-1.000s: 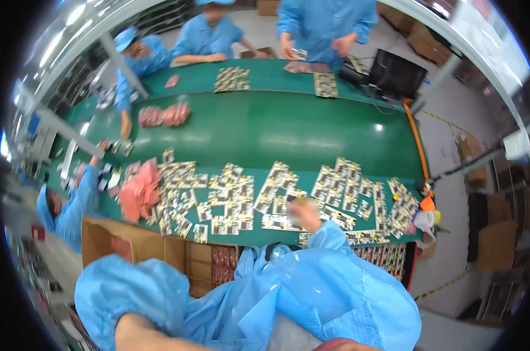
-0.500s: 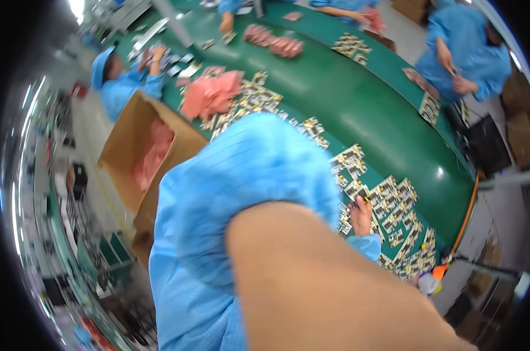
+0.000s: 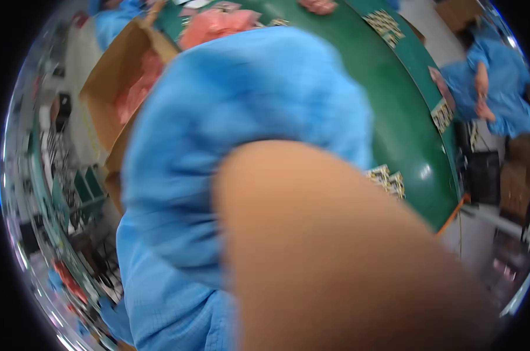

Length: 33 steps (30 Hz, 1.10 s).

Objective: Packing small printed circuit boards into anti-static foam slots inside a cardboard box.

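A raised bare forearm [image 3: 335, 251], apparently my left, fills the middle and lower right, very close and blurred. Its bunched light-blue sleeve [image 3: 247, 88] covers much of the table behind. The hand at its end lies outside the picture, so its fingers cannot be seen. My right hand does not show; the forearm covers the place where it was. Past the forearm, a few small circuit boards [image 3: 388, 181] lie on the green table [image 3: 393, 99]. A heap of pink plastic bags [image 3: 221, 28] lies beyond the sleeve.
An open cardboard box [image 3: 104, 88] with pink bags [image 3: 137, 88] inside stands left of the table. Across it, a co-worker in blue [image 3: 493, 88] is on the right, near more boards [image 3: 442, 114]. Another blue-clad person [image 3: 115, 23] is at the far left.
The forearm and sleeve loom larger and cover more of the table. The right hand, visible among the circuit boards before, is now hidden. The whole view has shifted.
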### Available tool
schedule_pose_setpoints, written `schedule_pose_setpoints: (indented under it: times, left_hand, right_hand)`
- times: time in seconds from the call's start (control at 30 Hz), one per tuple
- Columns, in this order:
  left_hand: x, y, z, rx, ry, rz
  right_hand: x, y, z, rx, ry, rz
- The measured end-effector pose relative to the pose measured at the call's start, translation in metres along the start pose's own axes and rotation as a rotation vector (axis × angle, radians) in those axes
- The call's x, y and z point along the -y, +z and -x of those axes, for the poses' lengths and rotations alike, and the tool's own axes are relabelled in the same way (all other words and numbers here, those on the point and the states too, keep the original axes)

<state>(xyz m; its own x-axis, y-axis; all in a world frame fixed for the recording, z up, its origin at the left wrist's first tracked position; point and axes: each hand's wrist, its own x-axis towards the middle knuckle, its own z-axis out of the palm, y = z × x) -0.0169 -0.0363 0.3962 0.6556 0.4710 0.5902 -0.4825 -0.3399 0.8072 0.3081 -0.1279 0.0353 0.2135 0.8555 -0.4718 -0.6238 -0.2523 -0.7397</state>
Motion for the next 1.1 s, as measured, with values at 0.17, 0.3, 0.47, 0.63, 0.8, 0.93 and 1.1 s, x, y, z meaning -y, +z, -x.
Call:
schedule_pose_setpoints:
  times: [0.17,0.3,0.47,0.63,0.8,0.93,1.1]
  left_hand:
    - [0.028,0.014,-0.017,0.049,-0.033,0.136]
    - [0.057,-0.002,-0.033,0.058,-0.056,0.198]
    - [0.077,-0.048,-0.046,0.119,-0.089,0.319]
    - [0.124,-0.135,0.037,0.061,-0.764,0.244]
    - [0.28,-0.234,0.192,-0.845,-1.014,-0.675]
    - [0.319,-0.316,0.214,-0.958,-0.919,-1.268]
    - [0.328,-0.364,0.221,-0.815,-0.911,-1.832]
  right_hand:
    - [-0.006,0.002,-0.029,0.034,0.02,0.067]
    - [0.016,0.037,-0.023,0.022,0.002,0.121]
    - [0.022,0.069,-0.036,0.129,0.105,0.139]
    - [0.019,0.088,-0.052,0.204,0.164,0.259]
    - [0.017,0.106,-0.039,0.179,0.285,0.331]
    - [0.009,0.109,-0.03,0.171,0.352,0.322]
    - [0.004,0.123,-0.016,0.07,0.35,0.262]
